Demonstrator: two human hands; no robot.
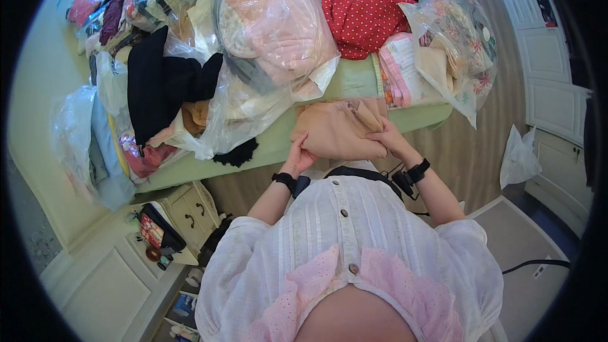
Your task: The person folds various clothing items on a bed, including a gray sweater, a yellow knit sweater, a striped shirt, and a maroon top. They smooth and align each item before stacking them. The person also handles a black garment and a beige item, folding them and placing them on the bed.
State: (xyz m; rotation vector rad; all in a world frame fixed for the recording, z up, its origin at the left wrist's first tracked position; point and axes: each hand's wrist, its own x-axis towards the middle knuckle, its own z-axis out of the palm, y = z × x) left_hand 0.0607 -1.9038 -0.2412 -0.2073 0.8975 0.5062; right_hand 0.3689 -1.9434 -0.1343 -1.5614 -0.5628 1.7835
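Observation:
A folded beige-pink cloth [339, 130] is held between both hands at the front edge of the bed [351, 78]. My left hand [300, 156] grips its left edge, thumb on top. At the cloth's right edge, my right hand [390, 137] pinches a fold near the bunched layers. The fingers beneath the cloth are hidden. Just beyond it lies a large clear plastic bag [280, 23] with pale pink fabric inside. Some black lacy fabric [237, 153] hangs over the bed's edge to the left.
Red polka-dot fabric [361, 21], folded pink-and-white cloth [399, 69] and a plastic bag of floral fabric [468, 42] lie on the right. To the left are black fabric [164, 83] and several bagged textiles. A cream nightstand [190, 213] stands below. A white plastic bag [518, 159] is on the floor.

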